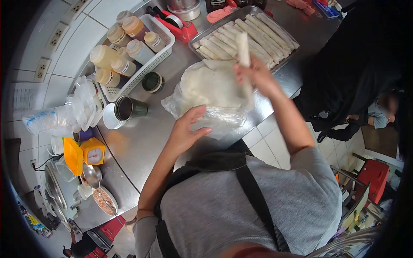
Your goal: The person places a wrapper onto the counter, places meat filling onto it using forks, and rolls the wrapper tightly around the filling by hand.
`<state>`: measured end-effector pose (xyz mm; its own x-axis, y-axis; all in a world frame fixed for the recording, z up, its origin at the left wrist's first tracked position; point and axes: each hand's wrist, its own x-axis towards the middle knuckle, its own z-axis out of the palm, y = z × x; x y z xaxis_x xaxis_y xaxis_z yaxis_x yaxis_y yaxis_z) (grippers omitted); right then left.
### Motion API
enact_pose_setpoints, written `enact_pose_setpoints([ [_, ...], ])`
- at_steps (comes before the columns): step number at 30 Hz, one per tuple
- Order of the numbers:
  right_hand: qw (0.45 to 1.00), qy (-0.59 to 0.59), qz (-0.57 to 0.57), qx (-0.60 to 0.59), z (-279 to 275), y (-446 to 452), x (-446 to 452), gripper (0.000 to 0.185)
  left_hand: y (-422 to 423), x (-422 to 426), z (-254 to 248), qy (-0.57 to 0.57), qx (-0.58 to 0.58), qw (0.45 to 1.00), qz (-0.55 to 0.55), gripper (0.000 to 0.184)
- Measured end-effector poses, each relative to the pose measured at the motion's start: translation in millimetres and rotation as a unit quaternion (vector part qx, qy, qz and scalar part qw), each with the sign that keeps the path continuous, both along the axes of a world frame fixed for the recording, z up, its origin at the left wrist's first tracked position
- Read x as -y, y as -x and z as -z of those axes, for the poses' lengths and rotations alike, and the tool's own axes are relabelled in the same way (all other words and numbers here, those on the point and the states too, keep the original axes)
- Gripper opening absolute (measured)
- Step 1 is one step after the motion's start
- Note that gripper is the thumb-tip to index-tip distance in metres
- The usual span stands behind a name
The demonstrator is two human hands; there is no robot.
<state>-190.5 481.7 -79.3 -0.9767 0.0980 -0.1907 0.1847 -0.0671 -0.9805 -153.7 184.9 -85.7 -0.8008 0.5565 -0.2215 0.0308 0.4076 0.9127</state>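
Note:
My right hand point(258, 77) is closed around a long pale spring roll point(243, 49), held upright in the view and slightly blurred by motion. Just beyond it, a metal tray point(294, 54) holds several similar rolls laid side by side. Below that hand lies a stack of thin round wrappers point(204, 86) on crumpled clear plastic point(228, 116). My left hand point(187, 129) is at the near left edge of the plastic, thumb and fingers apart, with nothing in it.
A white basket point(148, 69) of squeeze bottles stands at the back left, beside a red tape dispenser point(183, 28). A dark cup point(133, 107) and a dark lid point(152, 81) sit nearer. Further left are a yellow scale point(93, 150) and a bowl of filling point(104, 200). Someone in black point(357, 64) stands right.

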Motion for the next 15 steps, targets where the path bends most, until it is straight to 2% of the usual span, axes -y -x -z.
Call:
enact_pose_setpoints([
  [2, 0.975, -0.220, 0.015, -0.008, -12.7, 32.5, -52.4, 0.041, -0.4, 17.7, -2.5, -0.018, 0.061, 0.998, -0.017, 0.055],
  [4, 0.936, -0.335, 0.034, -0.104, -6.0, 71.5, -102.3, 0.047, -2.3, 30.8, -4.1, -0.011, 0.047, 0.998, -0.030, 0.052],
  [6, 0.910, -0.406, 0.064, -0.056, -8.1, 111.1, -131.8, 0.046, -5.4, 38.5, -6.1, -0.009, 0.040, 0.998, -0.049, 0.049],
  [9, 0.800, -0.596, -0.070, 0.008, 33.1, 168.2, -185.8, 0.053, -10.1, 44.4, -12.9, -0.004, 0.022, 0.997, -0.076, 0.046],
  [12, 0.776, -0.630, -0.035, -0.020, 52.4, 169.5, -194.2, 0.047, -12.7, 50.1, -21.0, 0.020, -0.016, 0.996, -0.090, 0.046],
  [15, 0.770, -0.637, -0.040, 0.004, 44.8, 160.9, -185.4, 0.056, -16.2, 62.3, -21.9, 0.039, -0.028, 0.993, -0.112, 0.047],
])
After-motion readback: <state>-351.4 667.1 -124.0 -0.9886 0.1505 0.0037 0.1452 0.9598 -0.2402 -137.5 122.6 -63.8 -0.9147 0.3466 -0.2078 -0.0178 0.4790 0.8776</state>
